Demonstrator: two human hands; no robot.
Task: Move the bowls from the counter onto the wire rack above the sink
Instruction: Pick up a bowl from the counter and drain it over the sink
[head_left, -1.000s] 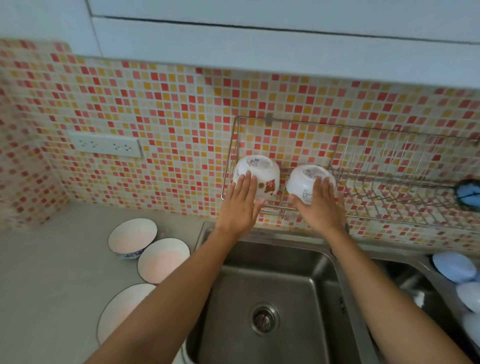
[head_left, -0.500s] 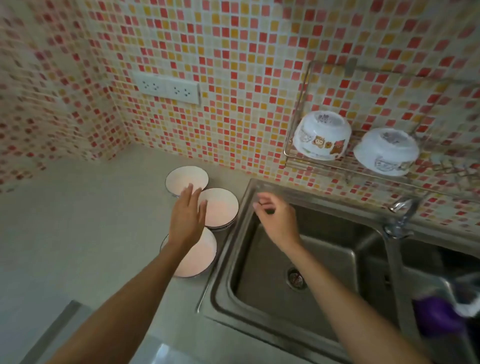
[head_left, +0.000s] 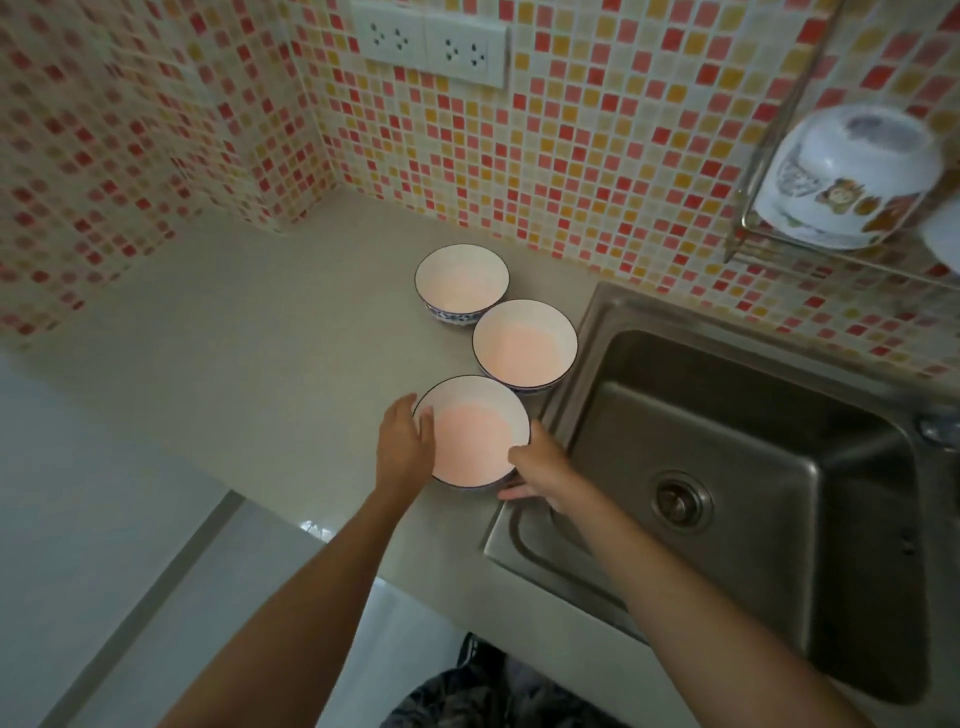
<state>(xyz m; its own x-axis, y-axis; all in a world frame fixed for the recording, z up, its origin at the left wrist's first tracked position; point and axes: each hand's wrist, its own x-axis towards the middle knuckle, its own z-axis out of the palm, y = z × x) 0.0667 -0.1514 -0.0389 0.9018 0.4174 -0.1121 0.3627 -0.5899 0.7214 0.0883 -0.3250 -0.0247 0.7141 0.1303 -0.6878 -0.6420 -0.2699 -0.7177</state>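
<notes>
Three white bowls with dark rims stand upright in a diagonal row on the beige counter (head_left: 234, 338): a far bowl (head_left: 461, 283), a middle bowl (head_left: 524, 345) and a near bowl (head_left: 471, 431). My left hand (head_left: 402, 447) grips the near bowl's left rim, thumb inside. On its right side my right hand (head_left: 537, 467) cups the rim and wall. Up at the right edge hangs the wire rack (head_left: 748, 228), which carries an upside-down white bowl with cartoon prints (head_left: 841, 176); a second one (head_left: 943, 234) is cut off by the frame.
A steel sink (head_left: 727, 467) lies right of the bowls, its rim touching the near bowl's side. A double wall socket (head_left: 428, 44) sits on the mosaic tile wall above the counter. The counter's front edge runs just below my forearms.
My view has swung left and down from the rack to the counter. Both hands left the two bowls on the rack, came down, and now hold the near bowl from either side.
</notes>
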